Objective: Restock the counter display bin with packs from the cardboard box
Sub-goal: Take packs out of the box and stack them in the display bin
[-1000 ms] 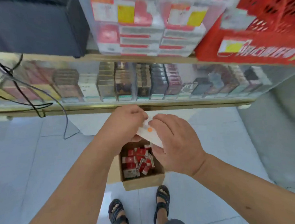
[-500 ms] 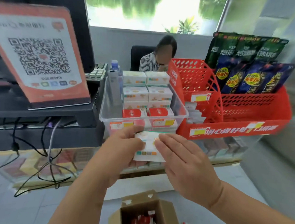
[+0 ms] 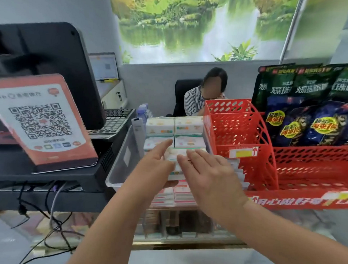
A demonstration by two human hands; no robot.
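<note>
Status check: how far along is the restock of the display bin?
Done: white packs stand stacked at the back of the bin. In hand: the left hand holds one pack over the front, the right hand flat on it. Left: the front sits lower than the back stack; the box is out of view, so remaining stock is unknown.

The display bin (image 3: 120, 163) is clear, smooth plastic. The pack (image 3: 174, 167) in my left hand (image 3: 155, 171) has a thin, faintly shiny film wrap. Right of the bin: a red basket (image 3: 239, 124) of perforated hard plastic and glossy foil snack bags (image 3: 313, 118). Left of the bin: a glossy QR sign (image 3: 40, 124) on a matt black stand (image 3: 8, 164).
</note>
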